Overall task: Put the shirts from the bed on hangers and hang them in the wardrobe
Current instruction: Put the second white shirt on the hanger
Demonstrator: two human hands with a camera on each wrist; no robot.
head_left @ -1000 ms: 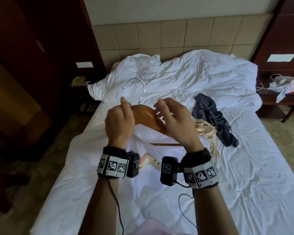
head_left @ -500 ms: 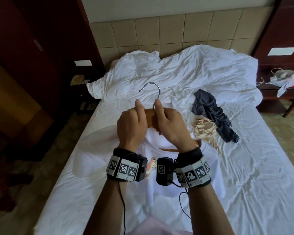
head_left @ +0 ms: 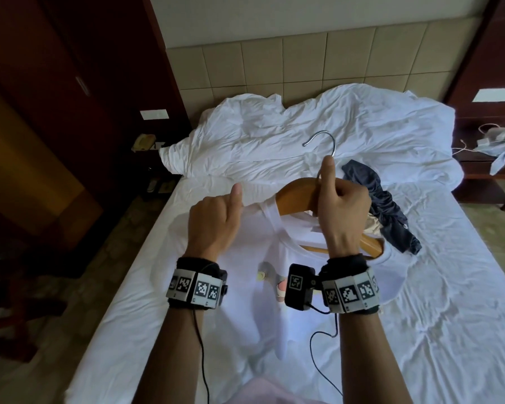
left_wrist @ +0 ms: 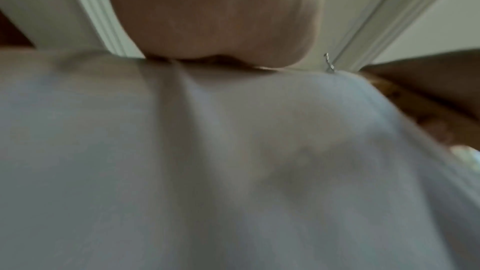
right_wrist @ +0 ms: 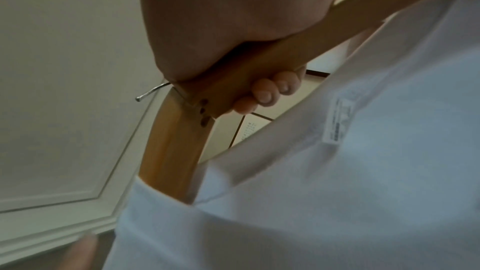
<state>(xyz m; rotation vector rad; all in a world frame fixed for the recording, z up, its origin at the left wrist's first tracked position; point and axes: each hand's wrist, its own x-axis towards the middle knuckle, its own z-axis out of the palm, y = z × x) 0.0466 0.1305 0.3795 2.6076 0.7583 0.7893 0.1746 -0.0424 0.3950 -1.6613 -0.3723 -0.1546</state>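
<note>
Hotel-type bedroom: bed [head_left: 420,330] w/ rumpled white duvet [head_left: 318,135] beyond the fingertips, tan padded headboard panels [head_left: 303,65] farther back, dark wood bedside units either side w/ switch plates [head_left: 154,114], old desk phone [head_left: 143,141] far left of the fingers, patterned carpet [head_left: 120,258].

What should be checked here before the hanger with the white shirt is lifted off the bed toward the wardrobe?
1. Right hand grips the wooden hanger at its centre: ok.
2. Left hand pinches the white shirt at its shoulder: ok.
3. Both hanger arms inside the shirt: cannot tell.
4. Metal hook free of cloth: ok.
5. Dark garment clear of the hanger: cannot tell.
</note>
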